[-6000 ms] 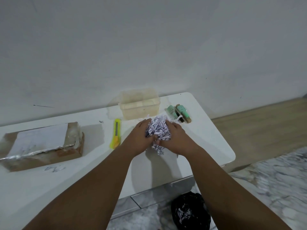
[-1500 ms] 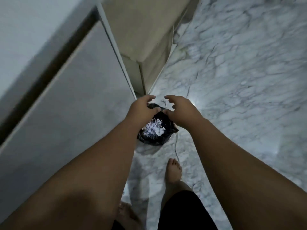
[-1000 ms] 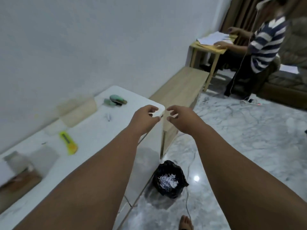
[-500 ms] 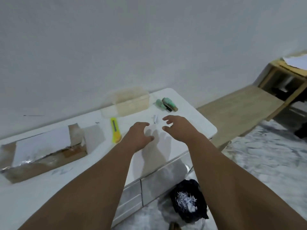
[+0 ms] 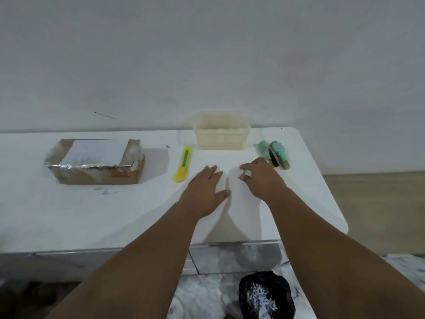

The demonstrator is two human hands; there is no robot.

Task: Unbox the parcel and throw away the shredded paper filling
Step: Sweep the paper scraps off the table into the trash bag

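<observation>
My right hand (image 5: 262,179) is over the middle of the white table (image 5: 69,215), its fingertips curled and pinching a small white scrap of shredded paper (image 5: 247,173). My left hand (image 5: 207,187) lies flat on the tabletop just to its left, fingers straight, holding nothing. The taped cardboard parcel (image 5: 96,161) sits closed-looking at the left of the table. On the floor below the table's front edge stands a black bag (image 5: 282,295) with shredded paper (image 5: 259,297) inside.
A yellow utility knife (image 5: 182,164) lies left of my left hand. A clear plastic container (image 5: 220,132) stands against the wall. Green wrapped items (image 5: 273,153) lie just beyond my right hand. Marble floor and a wooden bench are to the right.
The paper bundle I held went into the black bag. My view swung back to the table; my left hand has settled flat and my right hand has closed its fingertips on a leftover scrap.
</observation>
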